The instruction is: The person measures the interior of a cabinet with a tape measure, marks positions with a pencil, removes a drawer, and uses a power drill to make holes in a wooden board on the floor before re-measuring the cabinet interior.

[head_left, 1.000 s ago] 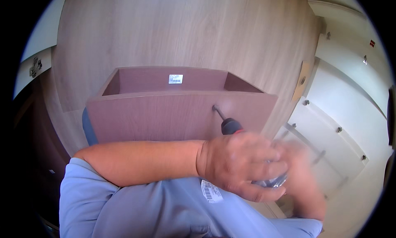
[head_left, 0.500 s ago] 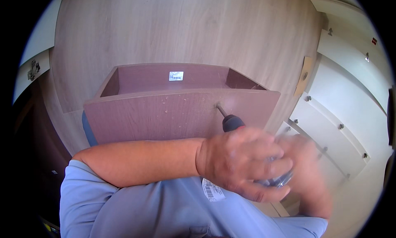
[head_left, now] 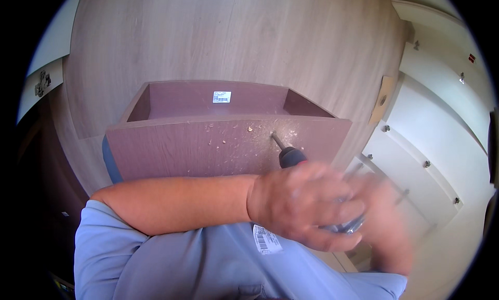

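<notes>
A drill with a black chuck (head_left: 292, 157) points up and left, its bit (head_left: 277, 139) meeting the near panel of a purple-brown wooden box (head_left: 171, 146). Pale wood shavings (head_left: 251, 129) are scattered on that panel around the bit. My left hand (head_left: 306, 206) reaches across from the left, its fingers curled over the drill body, and a grey shiny part of the drill shows under its fingertips. My right hand (head_left: 382, 209) is beside the drill, just right of my left hand. It is smeared by motion and its fingers cannot be made out.
Inside the open box a white label (head_left: 222, 97) is stuck to the far wall. Wood-look flooring (head_left: 223, 35) stretches beyond. At right lie white panels (head_left: 436, 118) with metal hinges, near a tan strip (head_left: 382, 100). Another hinged white panel (head_left: 53, 78) is at left.
More pale shavings and dust have gathered on the panel around the bit. The drill and my left hand have shifted very slightly left; my right hand is blurred in both frames.
</notes>
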